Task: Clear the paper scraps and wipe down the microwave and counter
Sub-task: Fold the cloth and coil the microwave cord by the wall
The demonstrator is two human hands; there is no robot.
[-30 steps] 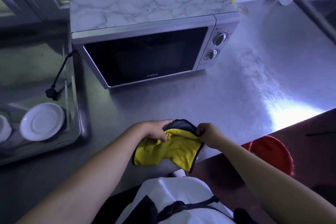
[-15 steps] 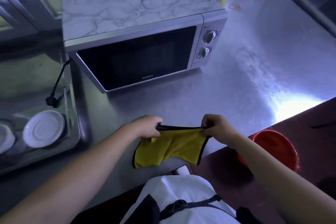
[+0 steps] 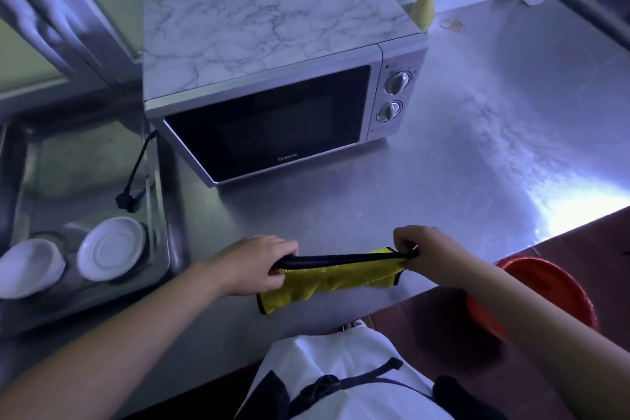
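Note:
A yellow cloth (image 3: pixel 327 278) with a dark edge is stretched between my hands just above the front of the steel counter (image 3: pixel 477 133). My left hand (image 3: pixel 259 266) grips its left end, and my right hand (image 3: pixel 419 245) pinches its right corner. The cloth's lower part hangs loose toward the counter edge. Behind it stands a silver microwave (image 3: pixel 272 119) with a marble-patterned top, its dark door closed and two knobs at the right. No paper scraps show on the counter or the microwave.
A sink (image 3: pixel 85 160) at the left holds two white dishes (image 3: pixel 110 247) and the microwave's plug (image 3: pixel 128 201). A yellow spray bottle (image 3: pixel 426 3) and rubber bands (image 3: pixel 451 24) lie behind the microwave. A red bucket (image 3: pixel 542 290) stands on the floor at the right.
My hands have moved apart and pulled the bunched cloth out into a taut strip. The view has shifted, so the microwave now appears further right and lower.

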